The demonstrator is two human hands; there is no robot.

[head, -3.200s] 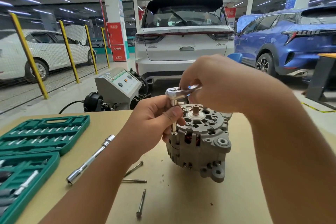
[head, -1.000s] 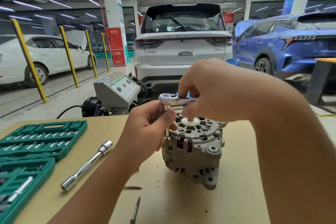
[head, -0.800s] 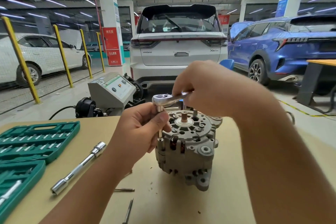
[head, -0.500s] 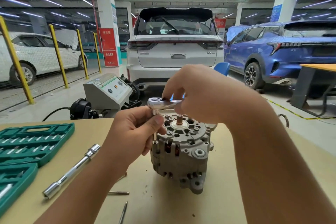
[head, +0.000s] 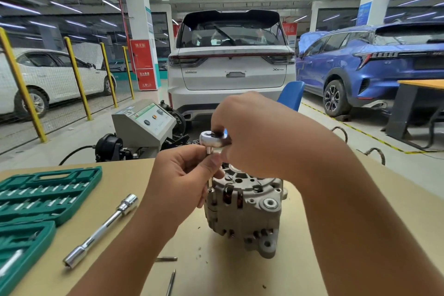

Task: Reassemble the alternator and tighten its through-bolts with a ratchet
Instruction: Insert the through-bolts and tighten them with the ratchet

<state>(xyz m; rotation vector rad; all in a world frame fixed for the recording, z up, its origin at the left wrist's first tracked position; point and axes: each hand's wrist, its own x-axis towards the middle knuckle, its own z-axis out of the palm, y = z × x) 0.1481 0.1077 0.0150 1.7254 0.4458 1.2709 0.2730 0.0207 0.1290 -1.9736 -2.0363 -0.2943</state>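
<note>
The right hand (head: 259, 134) grips the ratchet (head: 212, 139); the left hand (head: 182, 182) pinches its socket shaft (head: 209, 151). Compared with before, the right hand now hides the alternator (head: 245, 209) centre.

The table (head: 240, 271) under my hands is a plain tan. On it the alternator (head: 247, 211) is dull grey cast metal, with copper-brown windings showing through its slots. The ratchet (head: 211, 140) head is bright chrome. Along the table's left edge my socket case (head: 48, 190) is teal green, its rows of bits silver. Beside it the extension bar (head: 101, 230) shines chrome too. Near the table's front edge two loose bolts (head: 171, 281) are dark grey steel.
</note>
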